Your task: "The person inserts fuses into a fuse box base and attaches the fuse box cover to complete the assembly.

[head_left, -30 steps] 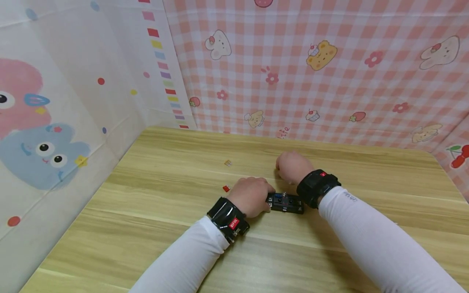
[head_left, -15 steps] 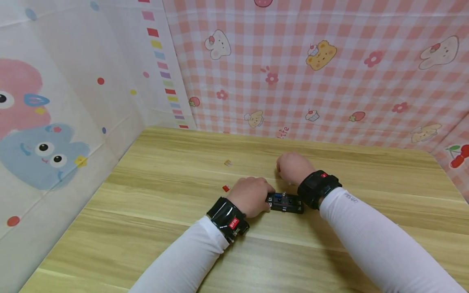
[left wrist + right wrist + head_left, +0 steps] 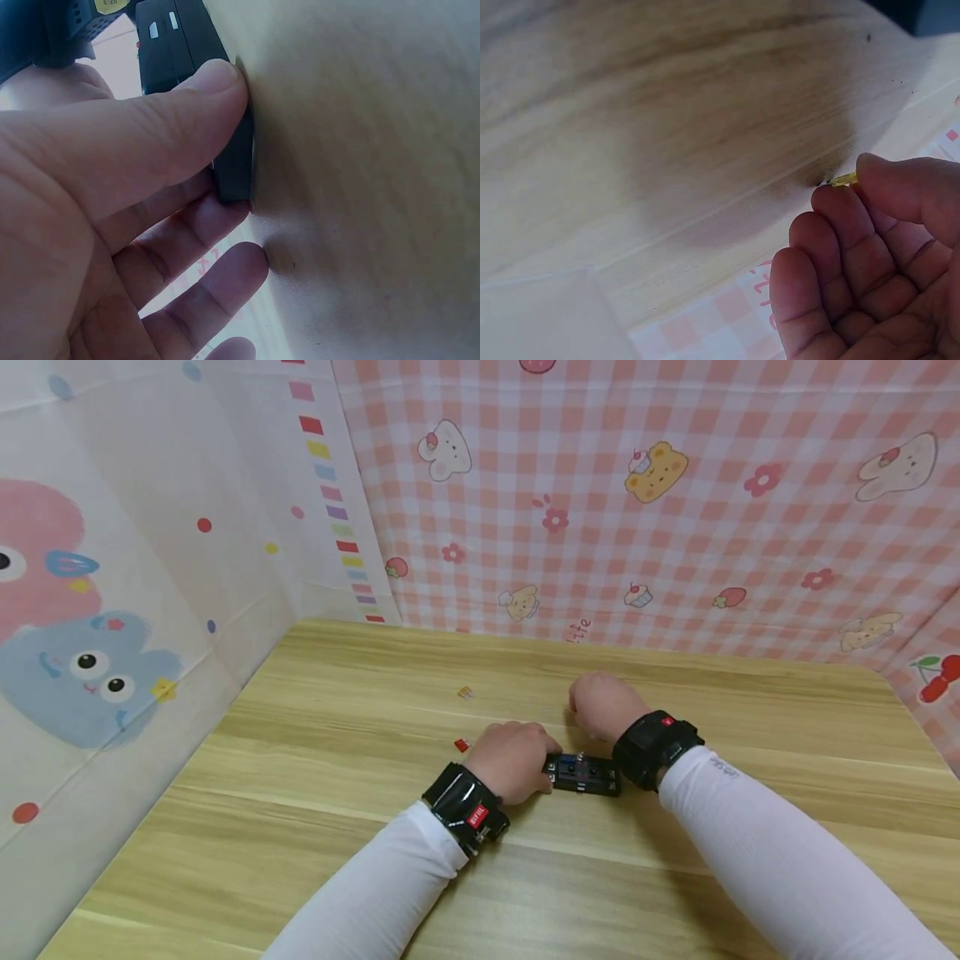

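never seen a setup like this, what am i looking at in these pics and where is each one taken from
No robot here: these are a person's two bare hands, with a black band on each wrist. The wide picture comes from a camera on the head, looking down at a wooden table. Each close picture comes from a wrist camera.

The left hand grips one end of a black box. The right hand pinches a tiny yellow piece. On the table, a small red piece lies beside the left hand, and a small yellowish piece farther back.
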The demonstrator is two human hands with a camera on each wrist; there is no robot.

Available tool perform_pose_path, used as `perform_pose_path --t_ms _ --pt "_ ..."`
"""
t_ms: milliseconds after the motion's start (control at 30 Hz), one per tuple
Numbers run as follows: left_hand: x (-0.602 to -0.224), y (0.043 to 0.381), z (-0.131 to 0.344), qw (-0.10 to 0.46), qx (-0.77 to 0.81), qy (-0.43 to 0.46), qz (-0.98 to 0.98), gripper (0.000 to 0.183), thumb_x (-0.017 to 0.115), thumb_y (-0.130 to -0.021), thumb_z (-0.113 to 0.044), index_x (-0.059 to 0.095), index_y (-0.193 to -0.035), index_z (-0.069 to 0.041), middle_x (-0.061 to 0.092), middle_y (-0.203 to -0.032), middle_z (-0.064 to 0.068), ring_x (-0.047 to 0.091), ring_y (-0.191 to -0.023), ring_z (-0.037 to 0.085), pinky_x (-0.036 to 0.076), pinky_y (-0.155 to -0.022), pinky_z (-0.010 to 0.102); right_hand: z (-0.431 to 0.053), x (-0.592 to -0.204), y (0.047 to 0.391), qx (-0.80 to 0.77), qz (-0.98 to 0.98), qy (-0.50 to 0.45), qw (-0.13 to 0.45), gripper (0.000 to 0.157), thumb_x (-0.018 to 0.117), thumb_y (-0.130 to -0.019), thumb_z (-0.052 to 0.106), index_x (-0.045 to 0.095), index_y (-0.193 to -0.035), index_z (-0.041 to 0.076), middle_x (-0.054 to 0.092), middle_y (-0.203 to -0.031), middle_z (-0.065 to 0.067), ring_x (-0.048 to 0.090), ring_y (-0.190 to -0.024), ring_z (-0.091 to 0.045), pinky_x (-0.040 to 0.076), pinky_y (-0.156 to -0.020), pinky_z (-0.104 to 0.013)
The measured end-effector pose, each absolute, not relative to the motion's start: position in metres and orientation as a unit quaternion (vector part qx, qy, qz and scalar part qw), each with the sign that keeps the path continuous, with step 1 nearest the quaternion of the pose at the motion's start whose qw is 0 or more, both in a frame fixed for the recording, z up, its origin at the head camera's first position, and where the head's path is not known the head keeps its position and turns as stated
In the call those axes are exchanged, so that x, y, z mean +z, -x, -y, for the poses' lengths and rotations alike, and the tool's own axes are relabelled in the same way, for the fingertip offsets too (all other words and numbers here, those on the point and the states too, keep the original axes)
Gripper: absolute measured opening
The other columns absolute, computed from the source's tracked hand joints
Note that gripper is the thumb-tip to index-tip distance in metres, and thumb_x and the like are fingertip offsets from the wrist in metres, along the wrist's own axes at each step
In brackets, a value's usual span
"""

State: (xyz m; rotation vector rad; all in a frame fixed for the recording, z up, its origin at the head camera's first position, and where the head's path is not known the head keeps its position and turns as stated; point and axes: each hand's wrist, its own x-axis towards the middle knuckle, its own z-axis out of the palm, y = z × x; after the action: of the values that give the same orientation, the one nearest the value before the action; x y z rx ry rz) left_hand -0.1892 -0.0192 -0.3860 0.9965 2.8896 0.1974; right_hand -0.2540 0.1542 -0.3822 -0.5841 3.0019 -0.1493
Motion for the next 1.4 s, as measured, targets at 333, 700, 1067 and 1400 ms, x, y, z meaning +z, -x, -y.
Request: perform_pose_path --t_ms 333,700,1067,1400 --pt "-0.386 0.189 0.019 0.044 0.071 -0.325 -0.942 0.041 0.078 -0.073 -0.039 0.069 -0.110 -0.024 0.063 -0.097 -0.009 0.050 -0.077 0.009 0.044 -0.070 0.034 -0.157 -0.375 0.248 -0.063 -0.978 0.195 0.031 0.012 0.058 -0.083 0.005 0.067 -0.076 0.009 0.061 -0.072 -0.003 0.050 -0.063 -0.019 0.047 -0.061 -0.035" --pt "-0.385 0.189 0.019 0.041 0.070 -0.327 -0.942 0.042 0.078 -0.074 -0.038 0.069 -0.112 -0.024 0.063 -0.103 -0.007 0.052 -0.084 0.010 0.045 -0.074 0.034 -0.167 -0.369 0.233 -0.133 -0.977 0.166 0.017 0.015 0.064 -0.084 0.011 0.071 -0.096 0.005 0.067 -0.095 -0.009 0.056 -0.079 -0.020 0.050 -0.075 -0.041" --pt "-0.385 0.188 0.019 0.043 0.064 -0.323 -0.943 0.044 0.077 -0.075 -0.040 0.068 -0.114 -0.025 0.063 -0.107 -0.007 0.054 -0.091 0.013 0.046 -0.078 0.036 -0.177 -0.364 0.219 -0.150 -0.973 0.173 -0.012 0.014 0.061 -0.086 0.010 0.073 -0.094 0.007 0.068 -0.094 -0.008 0.056 -0.079 -0.017 0.051 -0.075 -0.042" --pt "-0.385 0.188 0.019 0.041 0.057 -0.322 -0.944 0.046 0.077 -0.074 -0.041 0.067 -0.116 -0.025 0.063 -0.109 -0.007 0.054 -0.092 0.013 0.046 -0.078 0.037 -0.182 -0.358 0.202 -0.168 -0.971 0.167 -0.018 0.015 0.060 -0.088 0.012 0.073 -0.095 0.008 0.068 -0.092 -0.006 0.055 -0.077 -0.017 0.050 -0.073 -0.041"
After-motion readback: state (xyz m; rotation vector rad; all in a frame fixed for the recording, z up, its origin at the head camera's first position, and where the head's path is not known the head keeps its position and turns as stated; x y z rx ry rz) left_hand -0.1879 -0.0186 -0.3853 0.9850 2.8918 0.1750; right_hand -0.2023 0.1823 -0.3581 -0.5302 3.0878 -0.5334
